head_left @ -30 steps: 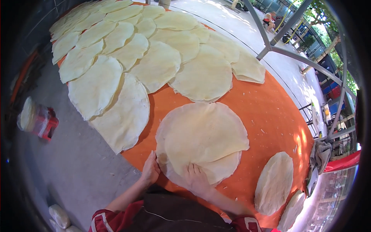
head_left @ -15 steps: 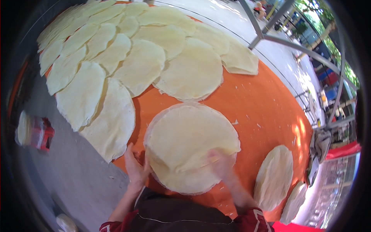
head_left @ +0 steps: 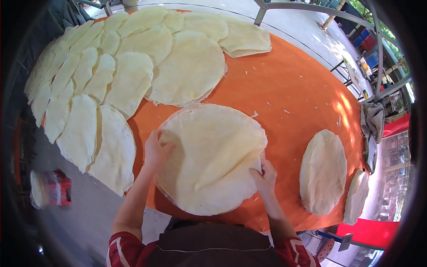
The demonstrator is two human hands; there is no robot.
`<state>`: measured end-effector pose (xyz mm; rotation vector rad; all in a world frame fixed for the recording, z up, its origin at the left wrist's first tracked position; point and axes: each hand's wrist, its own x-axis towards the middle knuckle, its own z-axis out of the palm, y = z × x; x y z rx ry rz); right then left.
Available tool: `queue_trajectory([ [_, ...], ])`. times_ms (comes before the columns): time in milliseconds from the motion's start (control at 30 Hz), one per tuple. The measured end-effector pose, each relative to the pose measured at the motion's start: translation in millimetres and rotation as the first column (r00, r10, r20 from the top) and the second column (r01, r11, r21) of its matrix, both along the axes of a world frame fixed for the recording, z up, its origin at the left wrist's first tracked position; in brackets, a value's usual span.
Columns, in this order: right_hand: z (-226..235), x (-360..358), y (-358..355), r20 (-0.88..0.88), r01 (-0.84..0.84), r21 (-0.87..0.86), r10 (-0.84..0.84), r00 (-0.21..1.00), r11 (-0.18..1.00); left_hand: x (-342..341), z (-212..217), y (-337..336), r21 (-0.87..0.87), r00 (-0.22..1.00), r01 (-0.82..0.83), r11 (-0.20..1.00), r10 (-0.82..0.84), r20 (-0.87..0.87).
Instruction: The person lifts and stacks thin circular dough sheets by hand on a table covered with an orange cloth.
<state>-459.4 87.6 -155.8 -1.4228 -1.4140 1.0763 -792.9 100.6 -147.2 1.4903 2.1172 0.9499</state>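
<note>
In front of me lies a stack of thin, round, pale dough sheets (head_left: 209, 147), with a diagonal crease across the right half of the top one. My left hand (head_left: 157, 150) is at the stack's left edge, thumb over the top sheet and fingers curled at the rim. At the lower right edge, my right hand (head_left: 265, 176) pinches the rim, thumb on top. How many layers each hand grips is hidden.
Many overlapping dough sheets (head_left: 187, 66) cover the far left of the orange table (head_left: 293, 98). Two more stacks (head_left: 323, 172) lie at the right. A grey cloth (head_left: 372, 120) hangs off the right edge. A container with red (head_left: 51, 189) stands below at the left.
The top sheet, folded over near its front before, now lies spread forward with a diagonal crease. My left hand has moved up onto the left rim, my right hand out to the right rim.
</note>
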Motion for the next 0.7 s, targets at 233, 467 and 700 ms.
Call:
queue_trajectory([
  [233, -11, 19, -31, -0.034, 0.22, -0.204, -0.232, 0.972, 0.954, -17, -32, -5, 0.125, 0.967, -0.208, 0.97, 0.185, 0.174],
  [467, 54, 1, 39, 0.512, 0.021, 0.165, -0.104, 0.852, 0.986, -7, 2, -20, 0.144, 0.862, -0.07, 0.987, 0.132, -0.489],
  [700, 12, -135, 210, -0.237, -0.169, -0.44, 0.068, 0.969, 0.882, 29, 5, -55, -0.205, 0.722, 0.452, 0.868, -0.491, -0.488],
])
